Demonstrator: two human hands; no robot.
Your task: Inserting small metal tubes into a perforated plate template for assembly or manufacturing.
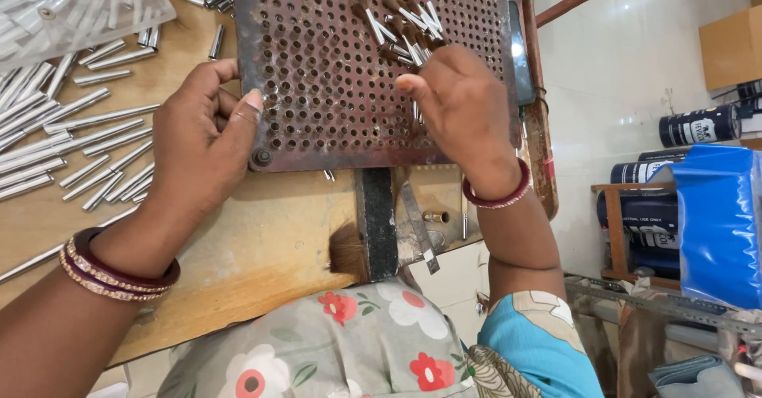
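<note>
Wooden table (270, 247) fills the left and middle of the view, pale and scuffed. On it, from about 11 to 1 o'clock, lies a rusty metal plate (317, 88) full of small round holes, with a bolt at its near left corner. Silvery metal tubes (79, 140) lie scattered over the table at 9 to 10 o'clock, some under a clear plastic sheet (71, 5) at the far left corner. At 3 to 4 o'clock, off the table, stands a blue plastic bag (718, 223) with dark cans (698, 126) behind it.

The left hand (198, 148) rests at 9 o'clock of the plate, thumb pressed on its left edge and fingers curled under, gripping the plate. The right hand (464, 112) lies over the plate's near right part, fingers bent narrowly; whether it pinches anything I cannot tell, as the fingertips are hidden. Just beyond it, at 12 o'clock, a cluster of small brushes (405, 25) with brown tips and silver stems lies on the plate. A brown tuft of bristles (347, 253) sits at the table's near edge at 6 o'clock, beside a dark upright bar (377, 223).
</note>
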